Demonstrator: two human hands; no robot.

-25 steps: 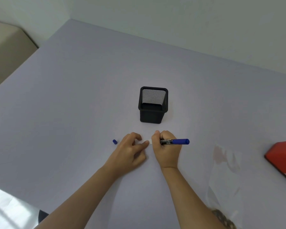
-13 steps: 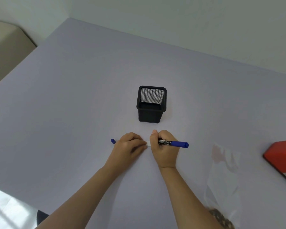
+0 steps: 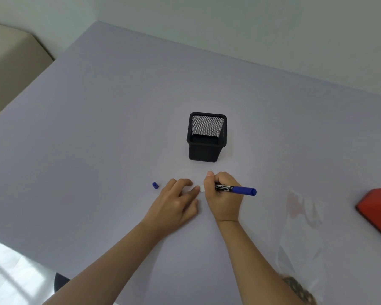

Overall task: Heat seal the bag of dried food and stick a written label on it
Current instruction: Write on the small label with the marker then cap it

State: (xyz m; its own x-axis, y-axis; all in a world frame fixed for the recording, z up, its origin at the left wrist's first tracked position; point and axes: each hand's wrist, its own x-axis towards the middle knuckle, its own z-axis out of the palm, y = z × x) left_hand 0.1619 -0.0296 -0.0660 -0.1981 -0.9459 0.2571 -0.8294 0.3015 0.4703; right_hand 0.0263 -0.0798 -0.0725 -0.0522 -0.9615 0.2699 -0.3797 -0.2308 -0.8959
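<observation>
Head view: the left hand (image 3: 176, 201) lies nearly flat on the table (image 3: 97, 150), its fingertips pinning a small white label (image 3: 202, 188) so it cannot slide. The right hand (image 3: 223, 199) curls round a blue permanent marker (image 3: 240, 189), apparently writing on the label. The marker cap (image 3: 155, 185) sits just left of the left hand. The clear bag (image 3: 301, 227) lies right of the right hand, near the red heat sealer (image 3: 376, 210).

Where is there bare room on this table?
Bare table: left of the pen cap and behind the mesh holder. Crowded: left hand and right hand, gripping the marker, at the label; clear bag and red sealer at right.
</observation>
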